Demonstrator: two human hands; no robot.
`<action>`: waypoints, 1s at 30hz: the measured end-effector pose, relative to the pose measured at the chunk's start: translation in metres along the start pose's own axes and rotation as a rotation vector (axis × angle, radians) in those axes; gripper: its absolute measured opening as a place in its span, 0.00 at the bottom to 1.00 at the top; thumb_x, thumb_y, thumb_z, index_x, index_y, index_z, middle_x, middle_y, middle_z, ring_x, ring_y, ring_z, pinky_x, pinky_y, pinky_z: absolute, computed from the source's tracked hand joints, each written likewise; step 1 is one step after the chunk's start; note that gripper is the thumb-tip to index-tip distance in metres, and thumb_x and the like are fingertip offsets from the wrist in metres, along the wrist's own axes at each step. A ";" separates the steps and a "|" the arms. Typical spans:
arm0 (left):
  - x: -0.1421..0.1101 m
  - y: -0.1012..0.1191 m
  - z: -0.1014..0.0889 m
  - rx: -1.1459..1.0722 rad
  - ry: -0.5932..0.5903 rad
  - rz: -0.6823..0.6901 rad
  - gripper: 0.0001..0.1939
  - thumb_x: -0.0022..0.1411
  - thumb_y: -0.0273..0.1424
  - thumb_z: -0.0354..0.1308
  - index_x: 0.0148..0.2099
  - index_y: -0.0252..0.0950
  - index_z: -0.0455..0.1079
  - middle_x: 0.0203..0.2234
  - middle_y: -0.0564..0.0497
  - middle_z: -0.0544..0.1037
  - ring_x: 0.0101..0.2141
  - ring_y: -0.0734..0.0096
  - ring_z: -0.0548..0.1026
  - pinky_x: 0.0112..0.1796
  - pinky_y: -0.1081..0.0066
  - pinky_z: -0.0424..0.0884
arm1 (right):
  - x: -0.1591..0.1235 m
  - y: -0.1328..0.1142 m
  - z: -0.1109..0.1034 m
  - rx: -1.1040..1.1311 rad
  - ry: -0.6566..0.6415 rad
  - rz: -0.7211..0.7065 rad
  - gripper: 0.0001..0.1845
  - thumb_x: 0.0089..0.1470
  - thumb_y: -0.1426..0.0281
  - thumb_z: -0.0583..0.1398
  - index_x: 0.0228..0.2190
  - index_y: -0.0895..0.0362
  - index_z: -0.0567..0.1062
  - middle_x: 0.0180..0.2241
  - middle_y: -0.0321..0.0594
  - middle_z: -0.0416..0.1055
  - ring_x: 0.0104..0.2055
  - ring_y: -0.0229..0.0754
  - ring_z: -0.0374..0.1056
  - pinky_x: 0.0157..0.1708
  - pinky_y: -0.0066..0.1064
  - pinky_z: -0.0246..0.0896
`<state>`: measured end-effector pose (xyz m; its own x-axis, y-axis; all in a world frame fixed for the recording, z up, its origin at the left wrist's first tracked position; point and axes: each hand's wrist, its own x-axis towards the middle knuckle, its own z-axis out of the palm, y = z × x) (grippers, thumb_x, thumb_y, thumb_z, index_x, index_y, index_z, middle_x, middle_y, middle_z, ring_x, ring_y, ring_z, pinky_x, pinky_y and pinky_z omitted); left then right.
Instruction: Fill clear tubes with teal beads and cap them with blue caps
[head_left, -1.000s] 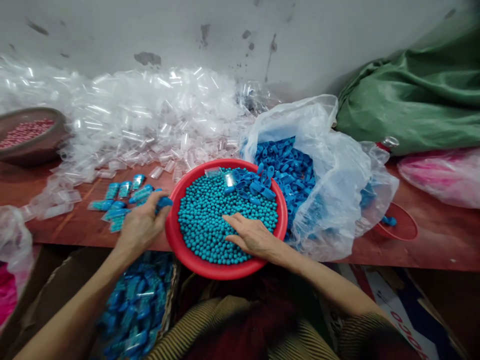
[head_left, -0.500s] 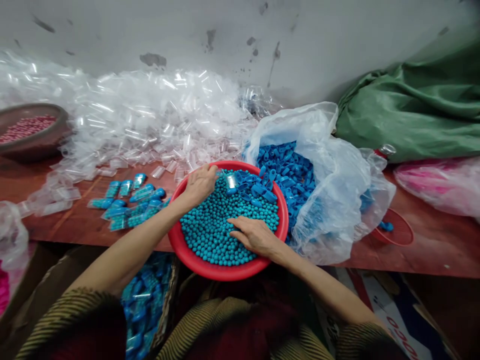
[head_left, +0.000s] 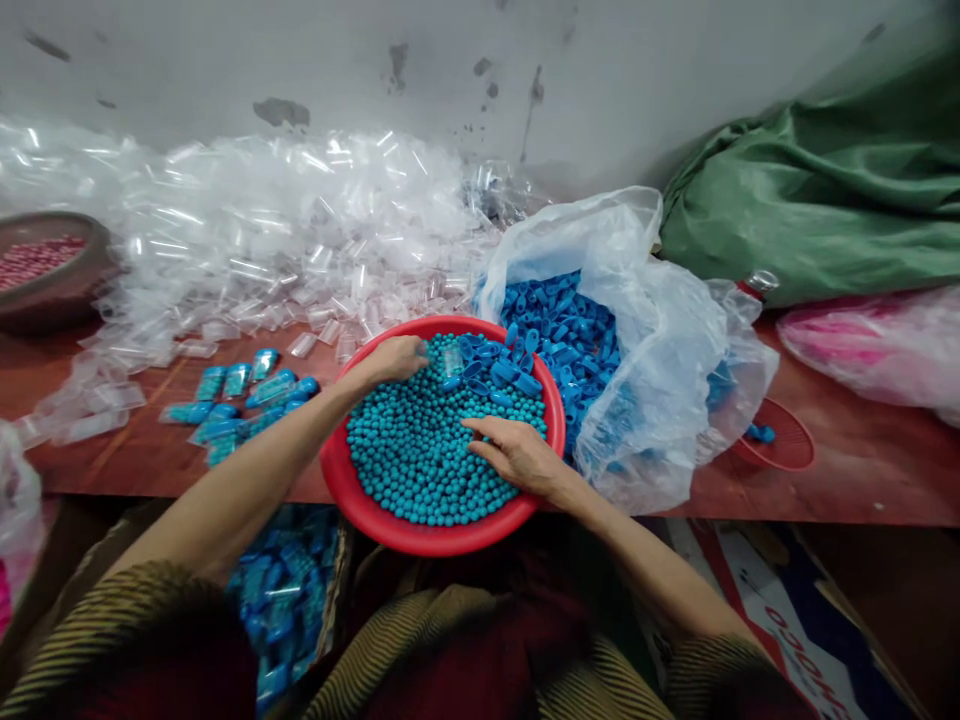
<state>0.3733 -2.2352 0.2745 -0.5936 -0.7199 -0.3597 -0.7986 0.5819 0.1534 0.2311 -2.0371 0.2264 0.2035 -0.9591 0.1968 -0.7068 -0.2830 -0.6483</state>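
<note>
A red basin point(head_left: 335, 480) full of small turquoise beads point(head_left: 420, 470) stands in front of me. My left hand point(head_left: 397, 360) reaches over its left rim, fingers curled down at the beads; what they hold is hidden. My right hand point(head_left: 517, 458) rests on the beads at the right side, with fingers stretched out and apart. Blue caps point(head_left: 499, 370) lie on the beads at the back, with a clear plastic container point(head_left: 451, 360) beside them. Left of the basin, several filled containers with blue caps point(head_left: 274, 388) lie on the red table point(head_left: 105, 470).
Clear containers point(head_left: 300, 230) are heaped along the wall. A plastic bag point(head_left: 660, 340) spills more blue caps point(head_left: 577, 340) behind the basin. A bowl of pink beads point(head_left: 56, 300) stands far left, a small red basket point(head_left: 795, 440) right. Below the table, a box holds filled containers point(head_left: 289, 590).
My left hand has left the filled containers, where it held a blue-capped one, and moved right into the basin. My right hand has shifted slightly right over the beads.
</note>
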 end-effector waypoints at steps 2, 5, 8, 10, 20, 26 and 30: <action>-0.016 -0.006 -0.002 -0.042 -0.084 0.019 0.12 0.58 0.30 0.47 0.35 0.32 0.71 0.28 0.48 0.76 0.30 0.68 0.74 0.30 0.74 0.65 | -0.003 0.005 -0.005 0.041 0.031 0.027 0.19 0.58 0.69 0.55 0.50 0.59 0.70 0.42 0.45 0.75 0.44 0.41 0.71 0.44 0.32 0.65; -0.038 -0.007 0.010 -0.205 -0.337 0.049 0.09 0.56 0.31 0.50 0.30 0.34 0.70 0.17 0.54 0.71 0.18 0.74 0.68 0.21 0.76 0.61 | -0.005 0.014 -0.015 0.094 0.066 0.076 0.19 0.58 0.69 0.55 0.50 0.59 0.70 0.40 0.44 0.76 0.41 0.40 0.72 0.43 0.31 0.65; -0.043 0.009 0.037 -0.499 -0.579 0.028 0.06 0.52 0.29 0.54 0.24 0.34 0.65 0.12 0.56 0.66 0.13 0.77 0.62 0.16 0.76 0.56 | -0.001 0.021 -0.026 -0.015 0.085 0.159 0.19 0.58 0.69 0.55 0.50 0.60 0.70 0.40 0.44 0.75 0.43 0.42 0.71 0.45 0.33 0.64; -0.036 0.027 0.055 -0.574 -0.563 0.013 0.08 0.50 0.27 0.55 0.20 0.34 0.62 0.10 0.56 0.63 0.12 0.78 0.59 0.16 0.76 0.55 | 0.005 0.020 -0.032 -0.180 0.051 0.243 0.20 0.58 0.69 0.55 0.51 0.60 0.68 0.44 0.46 0.73 0.46 0.45 0.70 0.45 0.35 0.64; -0.041 0.040 0.070 -1.212 -0.414 -0.004 0.10 0.52 0.36 0.59 0.33 0.35 0.65 0.20 0.57 0.67 0.20 0.77 0.66 0.23 0.74 0.65 | 0.029 0.025 -0.025 -0.375 -0.132 0.299 0.13 0.60 0.67 0.53 0.45 0.57 0.70 0.43 0.45 0.72 0.47 0.44 0.67 0.44 0.32 0.60; -0.063 0.023 0.069 -1.651 -0.380 -0.018 0.17 0.45 0.34 0.68 0.38 0.35 0.70 0.28 0.53 0.73 0.28 0.75 0.70 0.29 0.74 0.64 | 0.019 0.017 -0.029 -0.425 -0.179 0.279 0.13 0.61 0.67 0.51 0.44 0.56 0.70 0.41 0.43 0.72 0.44 0.42 0.68 0.39 0.29 0.59; -0.070 0.026 0.069 -1.634 -0.274 -0.010 0.15 0.46 0.33 0.67 0.36 0.33 0.71 0.27 0.53 0.73 0.28 0.76 0.68 0.31 0.74 0.62 | 0.018 0.006 -0.034 -0.516 -0.258 0.261 0.11 0.59 0.65 0.54 0.40 0.57 0.71 0.40 0.44 0.71 0.42 0.44 0.68 0.37 0.30 0.58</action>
<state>0.4011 -2.1431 0.2401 -0.6956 -0.5341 -0.4805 -0.1610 -0.5359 0.8288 0.2075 -2.0560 0.2508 0.0914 -0.9852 -0.1449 -0.9779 -0.0613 -0.1998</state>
